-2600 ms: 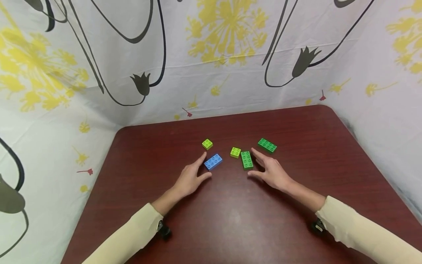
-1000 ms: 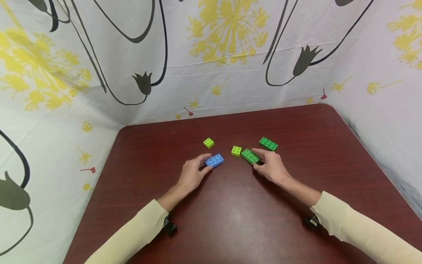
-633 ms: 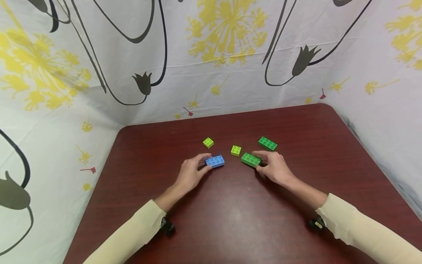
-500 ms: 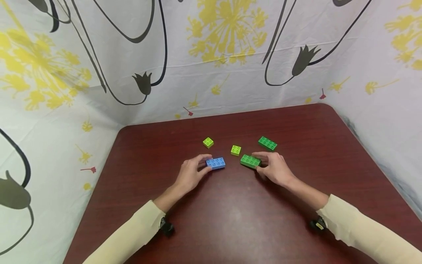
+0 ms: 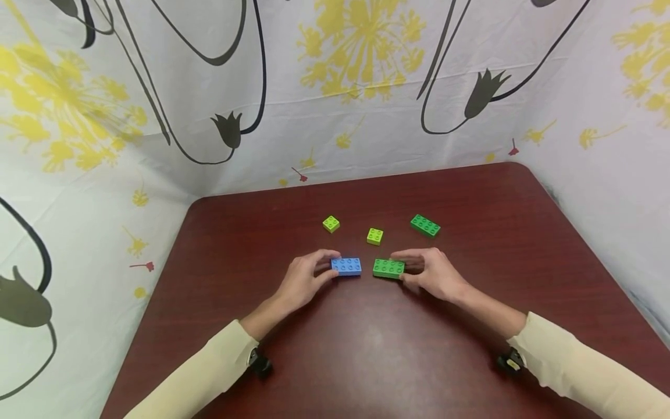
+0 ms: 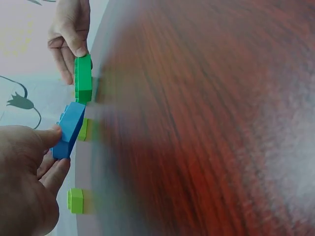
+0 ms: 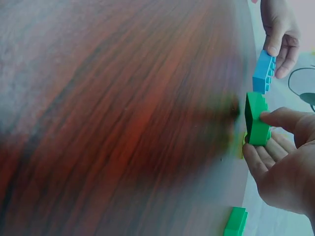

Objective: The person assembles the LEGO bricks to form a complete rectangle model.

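Observation:
My left hand (image 5: 303, 279) pinches a blue toy building brick (image 5: 346, 266) by its left end, thumb at the near side and fingers at the far side. Across a narrow gap, my right hand (image 5: 435, 273) pinches a green building brick (image 5: 388, 268) by its right end. Both bricks have two rows of studs facing up and lie nearly in line, end towards end. In the left wrist view the blue brick (image 6: 69, 129) tilts between thumb and fingers. The right wrist view shows the hollow underside edge of the green brick (image 7: 257, 119), raised off the table.
Behind the hands lie two small lime bricks, one at the left (image 5: 331, 224) and one in the middle (image 5: 374, 235). Another green brick (image 5: 425, 225) lies at the back right. A dark red wooden table (image 5: 366, 361) carries them, with a patterned cloth (image 5: 366, 134) around it.
Both hands have taken hold of their bricks, turned them into line, and drawn them nearer to the body and to each other. The lime bricks and back green brick stay put.

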Demonstrator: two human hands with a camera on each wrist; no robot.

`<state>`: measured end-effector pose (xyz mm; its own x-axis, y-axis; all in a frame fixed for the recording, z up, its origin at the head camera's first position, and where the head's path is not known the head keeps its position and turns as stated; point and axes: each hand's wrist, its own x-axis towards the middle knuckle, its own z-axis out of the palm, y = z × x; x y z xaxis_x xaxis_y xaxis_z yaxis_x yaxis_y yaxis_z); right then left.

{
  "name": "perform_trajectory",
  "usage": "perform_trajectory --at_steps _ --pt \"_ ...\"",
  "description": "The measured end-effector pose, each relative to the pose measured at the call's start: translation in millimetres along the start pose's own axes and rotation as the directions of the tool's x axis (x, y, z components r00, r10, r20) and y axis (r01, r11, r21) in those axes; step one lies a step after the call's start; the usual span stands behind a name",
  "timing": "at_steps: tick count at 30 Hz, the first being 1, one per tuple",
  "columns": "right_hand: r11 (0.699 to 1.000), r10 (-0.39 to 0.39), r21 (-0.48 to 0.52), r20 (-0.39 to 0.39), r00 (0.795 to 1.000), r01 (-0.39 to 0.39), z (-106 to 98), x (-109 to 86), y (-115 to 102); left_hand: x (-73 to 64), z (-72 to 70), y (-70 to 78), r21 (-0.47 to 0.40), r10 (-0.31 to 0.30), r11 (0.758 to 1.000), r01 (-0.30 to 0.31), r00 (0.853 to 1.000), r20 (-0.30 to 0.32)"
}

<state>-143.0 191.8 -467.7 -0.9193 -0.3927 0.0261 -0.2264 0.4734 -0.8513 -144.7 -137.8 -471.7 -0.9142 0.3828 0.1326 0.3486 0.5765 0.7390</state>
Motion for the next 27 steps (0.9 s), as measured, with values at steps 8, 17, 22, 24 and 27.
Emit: perform_trajectory --at_steps 8,17,22,24,27 --pt "0.999 -0.005 0.038 0.083 0.997 0.001 1 -1.1 1 -3.4 4.1 1.1 -0.015 0.006 1.000 -0.005 0.999 0.038" --pt "0.999 -0.011 0.039 0.120 0.993 0.007 3 -1.2 3 -4.7 8.7 0.9 -0.051 0.021 0.999 -0.018 0.997 0.069" --pt "0.999 0.000 0.047 0.120 0.993 -0.006 4 -0.4 4 -5.2 12.5 -1.5 -0.072 0.020 0.997 -0.014 0.996 0.083" --pt "0.999 0.001 0.046 0.120 0.993 -0.007 5 -0.2 4 -5.3 13.8 -2.0 -0.072 0.021 0.997 -0.015 0.996 0.086" --pt "0.999 0.003 0.045 0.122 0.993 -0.009 5 0.3 5 -5.0 15.0 -1.9 -0.073 0.024 0.997 -0.017 0.996 0.088"
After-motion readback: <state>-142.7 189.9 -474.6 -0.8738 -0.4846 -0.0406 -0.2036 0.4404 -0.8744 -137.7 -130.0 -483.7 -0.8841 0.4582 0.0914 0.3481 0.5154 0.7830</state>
